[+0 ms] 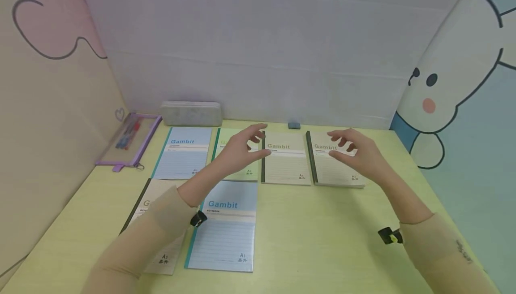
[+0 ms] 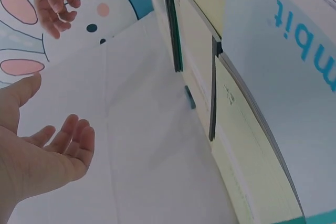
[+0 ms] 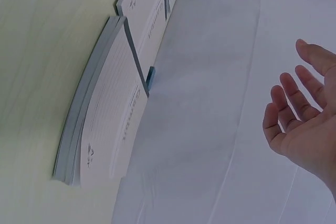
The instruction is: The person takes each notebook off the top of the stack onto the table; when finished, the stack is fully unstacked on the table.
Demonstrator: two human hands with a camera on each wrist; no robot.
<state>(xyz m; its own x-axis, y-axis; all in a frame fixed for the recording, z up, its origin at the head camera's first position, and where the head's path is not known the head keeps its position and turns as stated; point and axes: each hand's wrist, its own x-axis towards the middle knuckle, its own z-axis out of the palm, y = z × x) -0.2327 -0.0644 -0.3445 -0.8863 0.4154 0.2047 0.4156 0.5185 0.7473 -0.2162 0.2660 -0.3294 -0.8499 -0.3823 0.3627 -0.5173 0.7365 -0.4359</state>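
In the head view my left hand [image 1: 238, 150] is held above the green notebook [image 1: 242, 173], fingers loosely bent, nothing in them. My right hand [image 1: 356, 153] hovers over the rightmost beige notebook [image 1: 334, 173], also holding nothing. Between them lies another beige notebook [image 1: 286, 164] with a dark spine. A blue notebook [image 1: 183, 150] is at the left of that back row. Nearer to me are a second blue notebook [image 1: 225, 240] and a beige notebook [image 1: 165, 253], partly hidden by my left sleeve. In the right wrist view the rightmost beige notebook [image 3: 113, 114] looks like a thick stack.
A grey pencil case [image 1: 191, 114] stands by the back wall. Left of it lies a purple-edged clear pouch [image 1: 129, 141] with pens inside. A small dark blue block [image 1: 294, 125], perhaps an eraser, sits behind the notebooks. Patterned walls [image 1: 467, 105] border the yellow table [image 1: 314, 240].
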